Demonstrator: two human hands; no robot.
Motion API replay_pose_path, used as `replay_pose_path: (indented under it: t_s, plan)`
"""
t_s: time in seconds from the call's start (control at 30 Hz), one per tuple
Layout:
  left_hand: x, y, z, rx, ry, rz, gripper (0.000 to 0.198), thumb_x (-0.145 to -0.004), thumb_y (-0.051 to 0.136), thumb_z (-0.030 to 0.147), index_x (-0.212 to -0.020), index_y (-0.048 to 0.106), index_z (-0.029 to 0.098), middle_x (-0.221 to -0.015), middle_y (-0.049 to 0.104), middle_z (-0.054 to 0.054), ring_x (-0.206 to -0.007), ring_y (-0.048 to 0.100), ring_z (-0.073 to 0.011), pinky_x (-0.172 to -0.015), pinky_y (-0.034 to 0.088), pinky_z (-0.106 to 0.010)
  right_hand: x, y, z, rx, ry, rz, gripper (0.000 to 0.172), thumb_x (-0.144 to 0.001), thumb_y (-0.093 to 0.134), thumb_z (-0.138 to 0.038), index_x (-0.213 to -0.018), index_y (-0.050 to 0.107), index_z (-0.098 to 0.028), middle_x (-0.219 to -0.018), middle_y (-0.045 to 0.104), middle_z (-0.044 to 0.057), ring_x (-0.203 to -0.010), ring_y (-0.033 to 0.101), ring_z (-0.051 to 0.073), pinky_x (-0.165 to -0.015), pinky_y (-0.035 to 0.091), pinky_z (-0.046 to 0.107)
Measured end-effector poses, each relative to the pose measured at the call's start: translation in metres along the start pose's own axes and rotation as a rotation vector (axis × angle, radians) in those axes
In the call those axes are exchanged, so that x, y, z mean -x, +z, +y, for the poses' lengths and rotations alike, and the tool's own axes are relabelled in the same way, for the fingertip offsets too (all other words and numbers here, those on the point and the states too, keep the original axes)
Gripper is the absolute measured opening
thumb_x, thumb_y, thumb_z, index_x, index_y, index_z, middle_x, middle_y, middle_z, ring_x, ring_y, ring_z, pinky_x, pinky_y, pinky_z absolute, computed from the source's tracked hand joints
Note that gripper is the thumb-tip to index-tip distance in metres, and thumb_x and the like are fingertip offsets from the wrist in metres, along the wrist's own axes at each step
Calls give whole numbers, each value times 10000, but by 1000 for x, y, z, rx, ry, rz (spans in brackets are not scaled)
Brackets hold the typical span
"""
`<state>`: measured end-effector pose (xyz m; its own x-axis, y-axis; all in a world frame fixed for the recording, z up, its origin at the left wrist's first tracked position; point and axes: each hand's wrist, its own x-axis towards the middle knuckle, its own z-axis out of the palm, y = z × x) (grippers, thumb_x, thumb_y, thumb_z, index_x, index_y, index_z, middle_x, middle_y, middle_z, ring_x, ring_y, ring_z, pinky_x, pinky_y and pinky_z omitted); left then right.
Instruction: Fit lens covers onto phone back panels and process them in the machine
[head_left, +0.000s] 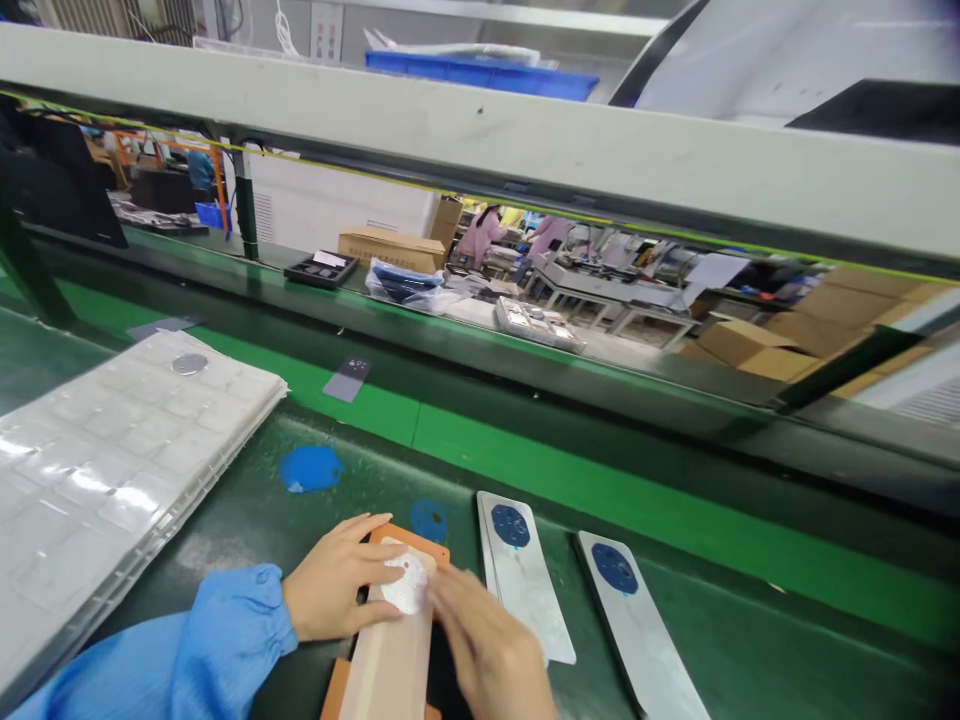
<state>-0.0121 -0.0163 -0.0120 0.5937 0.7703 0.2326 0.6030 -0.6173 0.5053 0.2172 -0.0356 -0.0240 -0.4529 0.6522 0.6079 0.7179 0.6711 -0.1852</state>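
My left fingers (360, 570) spread wide over a beige panel (394, 660); my right fingers (456, 595) blur, grip unclear. Silver panels (531, 585) lie right, clear trays (135, 430) left.

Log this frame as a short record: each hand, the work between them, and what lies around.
Left hand: fingers spread on the beige panel, beside its shiny round piece
Right hand: blurred, fingertips by that piece; pressure cannot be told
Under panel: orange fixture
Right side: silver panels with blue round patches
Left side: stacked clear trays, silver disc on top
Beyond hands: blue disc on green surface
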Motion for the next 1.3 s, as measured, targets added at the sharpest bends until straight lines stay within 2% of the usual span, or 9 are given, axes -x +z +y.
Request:
replay_pose_path:
  t_s: [0.1,0.2,0.27,0.37,0.6,0.9,1.1,1.23,1.3]
  plan:
    - [-1,10,2,-66,-33,47,252,-830,717,368,-1058,717,261,-1239,672,-17,-1332,441,-343,-1114,351,-566,15,0,30,233,329,115,433,-982,401,-428,-1087,689,-122,-1084,711,146,-990,691,272,-855,585,398]
    - [-2,17,3,-96,-57,70,257,-821,730,364,-1042,717,234,-1216,684,-36,-1312,471,-335,-1102,381,-559,30,2,52,433,587,-88,749,-919,316,-650,-1225,605,-31,-1165,641,274,-1042,649,392,-761,584,493]
    - [-2,18,4,-111,-59,78,288,-837,715,347,-1102,693,239,-1230,676,-37,-1331,449,-332,-1105,376,-566,35,4,56,471,690,-204,748,-909,342,-648,-1278,554,-33,-1170,632,283,-1060,636,403,-743,575,497]
    - [-2,17,6,-153,-15,76,255,-902,634,305,-1150,672,264,-1274,650,-14,-1374,385,-330,-1117,353,-576,31,5,50,459,782,-209,615,-931,392,-551,-1268,546,-60,-1133,658,244,-1089,626,368,-777,558,454]
    - [-3,17,7,-195,21,78,217,-923,589,270,-1117,684,243,-1267,654,-17,-1358,403,-348,-1094,380,-594,22,0,43,490,864,-228,482,-963,349,-406,-1278,524,-85,-932,717,204,-760,715,309,-603,535,391]
    - [0,21,0,-228,52,138,252,-925,573,262,-1158,667,276,-1270,652,3,-1354,417,-330,-1079,426,-554,16,3,45,459,842,-314,540,-960,382,-473,-1250,548,-49,-1164,649,242,-1039,662,327,-775,550,400]
    - [1,17,-2,-311,118,151,263,-925,560,253,-1165,666,278,-1276,648,2,-1318,468,-323,-1028,485,-537,3,-3,40,447,921,-375,463,-953,408,-364,-1272,535,-54,-1182,646,217,-927,699,312,-734,547,381]
    - [1,18,-5,-241,124,185,278,-922,568,258,-1178,671,284,-1248,665,-18,-1297,493,-322,-1038,472,-540,2,-11,33,448,932,-348,473,-974,386,-367,-1298,508,-45,-1136,664,222,-920,703,316,-723,550,386]
    - [-1,17,-2,-69,47,268,311,-917,575,268,-1217,653,282,-1263,656,-40,-1301,490,-307,-1064,451,-510,3,-11,24,417,847,-247,488,-973,395,-404,-1295,512,-57,-1115,678,207,-957,696,315,-726,558,375]
